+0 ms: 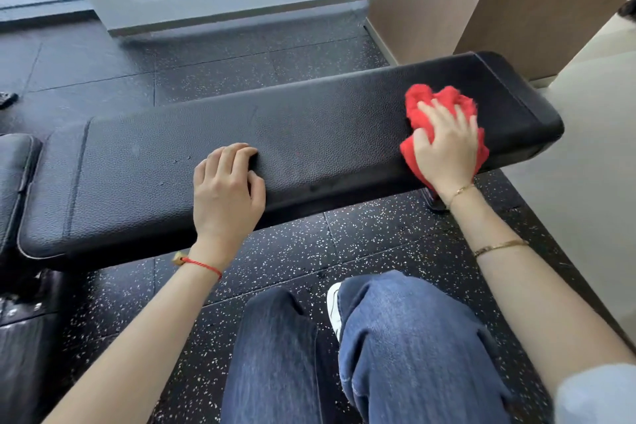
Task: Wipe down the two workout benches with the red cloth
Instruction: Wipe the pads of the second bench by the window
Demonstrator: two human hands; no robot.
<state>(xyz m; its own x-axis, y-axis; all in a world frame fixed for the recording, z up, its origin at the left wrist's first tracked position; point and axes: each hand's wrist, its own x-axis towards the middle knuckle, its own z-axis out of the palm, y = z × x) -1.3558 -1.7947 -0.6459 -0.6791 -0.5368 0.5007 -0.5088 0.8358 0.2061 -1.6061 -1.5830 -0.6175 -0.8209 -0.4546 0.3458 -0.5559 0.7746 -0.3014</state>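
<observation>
Flat and slightly spread, the fingers (459,113) of the right hand (444,144) press the red cloth (418,103) onto the right end of the black bench (309,138), the cloth bunched beneath and beyond the palm. Left of it and well apart, the left hand (225,189) rests on the bench's near edge, its fingers (237,155) curled loosely on the pad and holding nothing. Beneath lies speckled dark floor (395,237), and a second black pad (15,175) shows at the far left.
</observation>
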